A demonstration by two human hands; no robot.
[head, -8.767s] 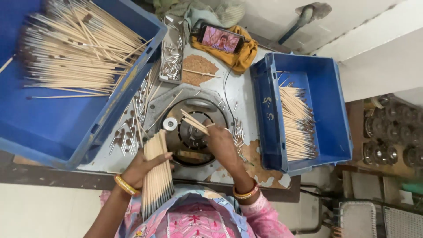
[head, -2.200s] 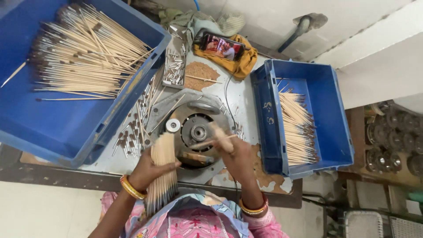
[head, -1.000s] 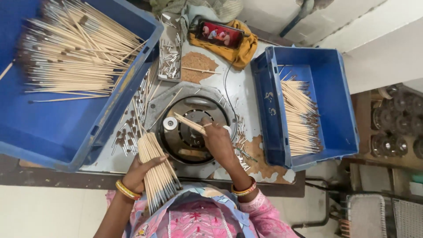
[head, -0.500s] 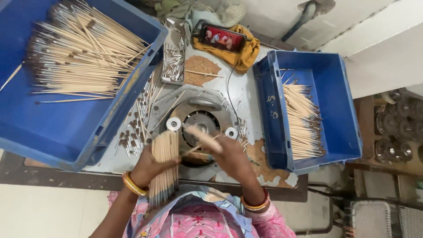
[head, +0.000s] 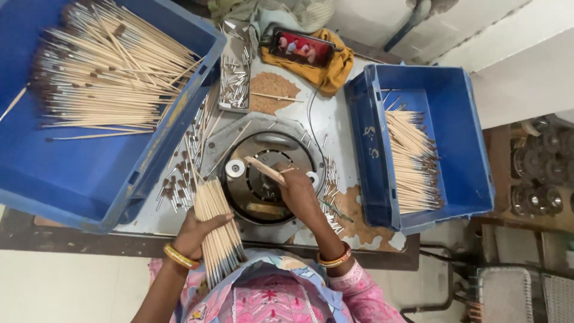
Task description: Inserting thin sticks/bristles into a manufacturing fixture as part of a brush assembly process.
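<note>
While the left hand (head: 200,230) is gripping a bundle of sticks (head: 218,236), the right hand (head: 299,191) is pinching one stick (head: 265,170) over the round machine (head: 263,179) — both closed.

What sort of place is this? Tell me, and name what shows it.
Probably a small workshop that assembles paintbrushes by hand. A round bench machine sits between two blue crates of wooden-handled brushes, loose metal ferrules lie in a tray, and the left hand holds a bundle of handles.
</note>
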